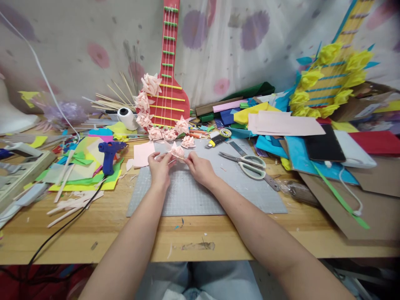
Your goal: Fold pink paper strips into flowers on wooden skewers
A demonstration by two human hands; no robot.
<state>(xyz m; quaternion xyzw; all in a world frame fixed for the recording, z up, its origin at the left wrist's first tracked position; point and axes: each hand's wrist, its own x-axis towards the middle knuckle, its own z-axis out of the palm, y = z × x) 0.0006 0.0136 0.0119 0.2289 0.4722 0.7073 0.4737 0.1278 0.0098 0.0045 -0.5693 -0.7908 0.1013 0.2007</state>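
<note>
We are at a home craft corner: wooden table (93, 233) under a grey cutting mat (200, 196), blue glue gun (109, 154), scissors (250, 164), heaps of coloured paper (84, 166), cardboard guitars (170, 83) against a draped floral cloth (237, 46).

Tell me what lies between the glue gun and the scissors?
In the head view, both hands hold a pink paper flower between the glue gun and scissors, over the grey mat.

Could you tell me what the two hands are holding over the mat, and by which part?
Both the left hand and right hand pinch a pink paper flower by its lower edges.
</note>
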